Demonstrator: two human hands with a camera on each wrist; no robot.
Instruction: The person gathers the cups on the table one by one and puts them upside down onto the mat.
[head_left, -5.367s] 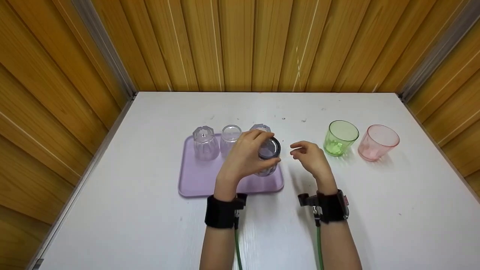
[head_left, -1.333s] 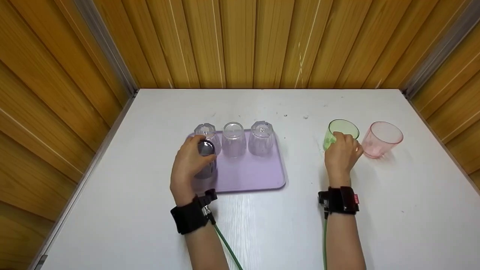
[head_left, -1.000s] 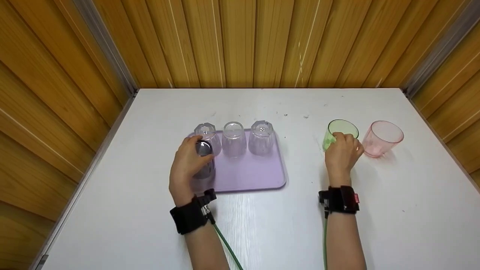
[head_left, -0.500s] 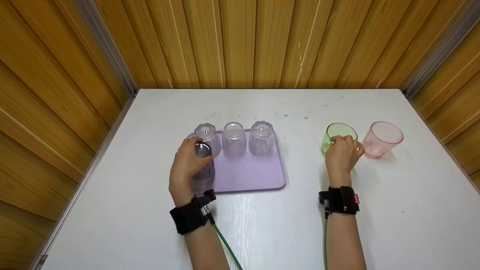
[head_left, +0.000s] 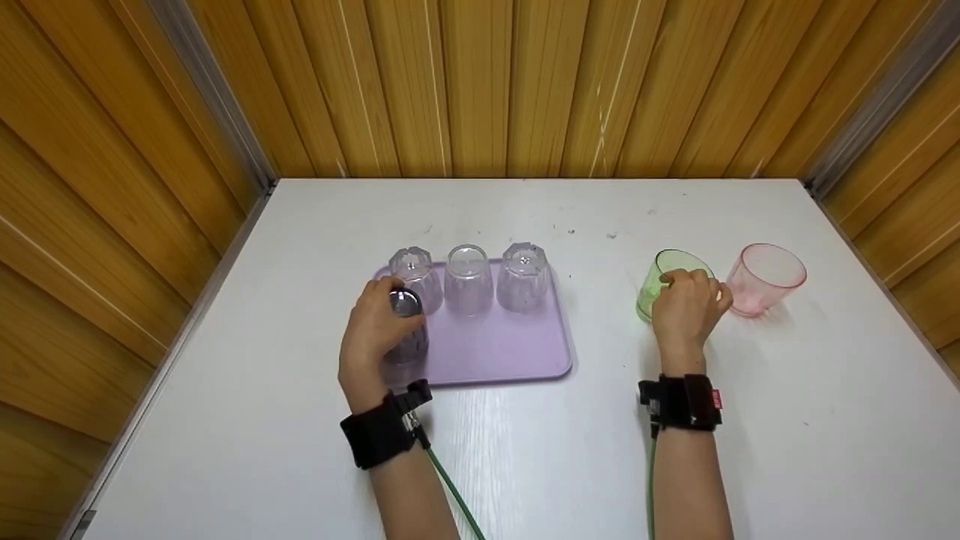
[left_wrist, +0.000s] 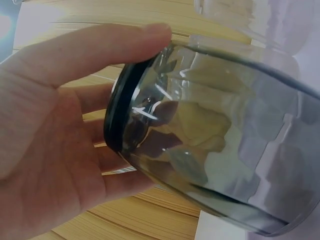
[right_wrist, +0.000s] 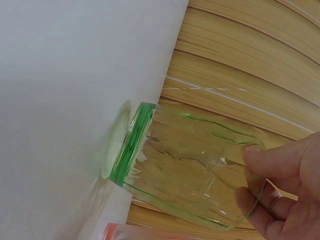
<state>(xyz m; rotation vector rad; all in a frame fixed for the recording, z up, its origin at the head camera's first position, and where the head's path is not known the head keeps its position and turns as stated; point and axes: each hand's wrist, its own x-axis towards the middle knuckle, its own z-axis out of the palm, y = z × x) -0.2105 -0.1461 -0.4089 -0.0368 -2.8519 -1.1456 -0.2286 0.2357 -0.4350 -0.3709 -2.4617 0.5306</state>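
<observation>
My left hand (head_left: 375, 326) grips a smoky grey drinking glass (head_left: 409, 341) by its base end, over the front left of a lilac tray (head_left: 499, 352). In the left wrist view the grey glass (left_wrist: 200, 135) is upside down, its thick dark base towards the palm and its mouth down at the tray. My right hand (head_left: 684, 311) pinches the rim of a green glass (head_left: 651, 292) between thumb and fingers. The right wrist view shows the green glass (right_wrist: 185, 165) mouth up, its thick base close over the white table. A pink glass (head_left: 765, 277) stands upright just right of it.
Three clear glasses stand upside down along the tray's back: the left glass (head_left: 420, 277), the middle glass (head_left: 469, 281) and the right glass (head_left: 523, 277). A white table (head_left: 555, 450) lies underneath. Wood-patterned panels (head_left: 480, 90) enclose the back and sides.
The left hand has carried the grey glass from the tray's right to its front left and lowered it slightly. The right hand has taken the green glass, which has shifted slightly left and nearer.
</observation>
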